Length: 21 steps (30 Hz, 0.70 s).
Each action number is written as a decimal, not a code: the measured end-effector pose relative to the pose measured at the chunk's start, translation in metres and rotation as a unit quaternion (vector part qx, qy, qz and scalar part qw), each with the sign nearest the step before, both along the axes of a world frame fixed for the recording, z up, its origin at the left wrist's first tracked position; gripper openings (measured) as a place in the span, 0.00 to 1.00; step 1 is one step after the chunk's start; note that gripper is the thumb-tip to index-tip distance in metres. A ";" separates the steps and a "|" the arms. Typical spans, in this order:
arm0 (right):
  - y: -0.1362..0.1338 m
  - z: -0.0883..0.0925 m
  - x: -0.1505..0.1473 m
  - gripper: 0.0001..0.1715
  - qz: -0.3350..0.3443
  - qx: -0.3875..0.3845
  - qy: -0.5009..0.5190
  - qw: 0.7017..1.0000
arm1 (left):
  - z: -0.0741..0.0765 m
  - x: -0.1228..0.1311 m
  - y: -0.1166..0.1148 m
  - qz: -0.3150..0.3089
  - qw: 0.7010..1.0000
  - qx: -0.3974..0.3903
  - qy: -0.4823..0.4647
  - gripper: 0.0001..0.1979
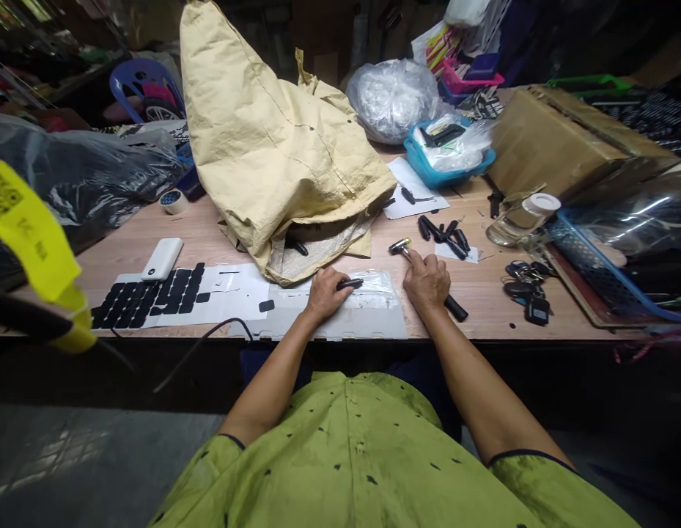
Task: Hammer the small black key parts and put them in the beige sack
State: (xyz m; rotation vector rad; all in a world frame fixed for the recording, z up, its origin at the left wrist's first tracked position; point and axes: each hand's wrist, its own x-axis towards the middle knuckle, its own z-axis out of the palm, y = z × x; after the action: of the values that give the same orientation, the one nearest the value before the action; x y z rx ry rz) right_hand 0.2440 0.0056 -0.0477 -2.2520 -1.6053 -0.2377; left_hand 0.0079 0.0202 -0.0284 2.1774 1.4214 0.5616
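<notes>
My left hand [326, 292] is closed round a small black cylindrical part [351, 282], which rests on a clear plastic sheet [373, 290] near the table's front edge. My right hand [426, 280] grips a small hammer by its black handle [455, 308]; the metal head [399, 246] points away from me and lies low over the wood. Several more black cylindrical parts [443, 233] lie just beyond the hammer head.
A big tan sack [274, 139] lies open at centre. White sheets with black rubber pads [147, 297] and a white power bank [162, 258] are at left. A bunch of keys [524, 282], a jar [519, 220], a blue tray [447, 158] and a cardboard box [560, 139] crowd the right.
</notes>
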 end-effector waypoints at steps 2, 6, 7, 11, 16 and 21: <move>0.000 0.003 0.000 0.25 -0.002 -0.004 0.009 1.000 | 0.000 -0.001 0.001 -0.001 1.000 -0.009 -0.009 0.09; -0.002 0.012 0.002 0.26 0.002 -0.014 0.052 0.999 | -0.001 -0.001 0.003 0.002 1.000 -0.026 -0.016 0.09; -0.005 0.014 0.001 0.26 0.005 -0.014 0.068 0.998 | -0.001 0.000 0.004 0.005 0.999 -0.030 -0.018 0.09; -0.030 0.019 -0.014 0.28 0.049 0.014 0.141 0.989 | -0.003 0.002 0.004 0.011 0.999 -0.034 -0.025 0.09; -0.063 0.013 -0.048 0.29 0.208 0.006 0.252 0.945 | -0.003 0.003 0.004 0.017 0.998 -0.043 -0.035 0.09; -0.069 0.012 -0.063 0.29 0.249 -0.006 0.300 0.921 | -0.001 0.007 0.004 0.033 0.997 -0.060 -0.036 0.08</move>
State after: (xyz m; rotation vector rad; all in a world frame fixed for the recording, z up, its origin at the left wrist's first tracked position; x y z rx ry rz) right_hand 0.1805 -0.0635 -0.0355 -1.6019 -1.7264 0.5445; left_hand 0.0148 0.0243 -0.0296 2.0031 1.4557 0.5566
